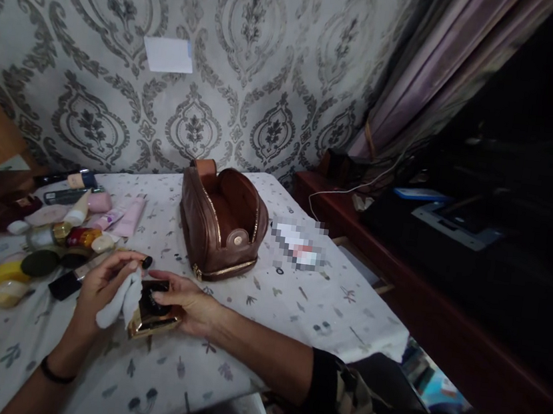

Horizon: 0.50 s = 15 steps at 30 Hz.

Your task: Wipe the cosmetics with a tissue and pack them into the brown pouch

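My right hand (194, 304) is wrapped round a black and gold bottle (153, 296), which looks like a perfume bottle and is tilted over the table. Beside it, my left hand (104, 283) grips a white cloth (124, 299) that hangs against the bottle's left side. A small black round piece (147, 262) shows at my left fingertips; whether it is held or part of the bottle I cannot tell. Beyond my hands stands a brown leather toiletry bag (194, 224), unzipped at the top, with its brown lining visible.
Several cosmetic tubes, jars and bottles crowd the table's left side, among them a pink tube (130, 216) and a yellow-lidded jar (12, 273). A blurred white packet (299, 245) lies right of the bag. A patterned cloth (344, 309) covers the table; a dark red desk (398, 282) adjoins it.
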Available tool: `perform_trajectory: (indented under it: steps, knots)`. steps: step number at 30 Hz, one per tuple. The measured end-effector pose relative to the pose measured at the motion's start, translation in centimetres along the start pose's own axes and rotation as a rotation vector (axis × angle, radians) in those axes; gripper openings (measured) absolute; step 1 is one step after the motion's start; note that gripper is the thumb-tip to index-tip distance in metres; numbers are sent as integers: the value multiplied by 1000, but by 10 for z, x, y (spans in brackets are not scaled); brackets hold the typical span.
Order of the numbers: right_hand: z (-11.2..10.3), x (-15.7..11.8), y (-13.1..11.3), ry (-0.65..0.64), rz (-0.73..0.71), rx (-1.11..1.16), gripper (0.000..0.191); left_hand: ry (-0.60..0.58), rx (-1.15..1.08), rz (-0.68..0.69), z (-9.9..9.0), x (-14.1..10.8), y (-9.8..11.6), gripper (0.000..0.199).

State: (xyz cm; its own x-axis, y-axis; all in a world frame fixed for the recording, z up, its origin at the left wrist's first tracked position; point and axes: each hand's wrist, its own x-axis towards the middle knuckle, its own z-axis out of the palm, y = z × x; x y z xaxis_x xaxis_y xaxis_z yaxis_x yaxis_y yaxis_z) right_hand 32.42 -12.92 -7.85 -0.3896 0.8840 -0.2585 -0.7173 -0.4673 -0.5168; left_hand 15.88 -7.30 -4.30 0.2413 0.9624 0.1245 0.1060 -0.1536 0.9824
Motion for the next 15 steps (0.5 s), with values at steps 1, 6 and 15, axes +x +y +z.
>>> perform_trajectory:
  steps: [1, 6, 15]
  knots:
    - [0, 0, 0, 6, 4, 3, 75, 10, -12, -1, 0, 0, -1, 44]
    - [-1, 1, -1, 3, -39, 93, 68, -36, -15, -27, 7, -3, -7, 45]
    - [-3, 8, 2, -41, -79, 116, 49, -281, 85, -17, 15, -5, 15, 43]
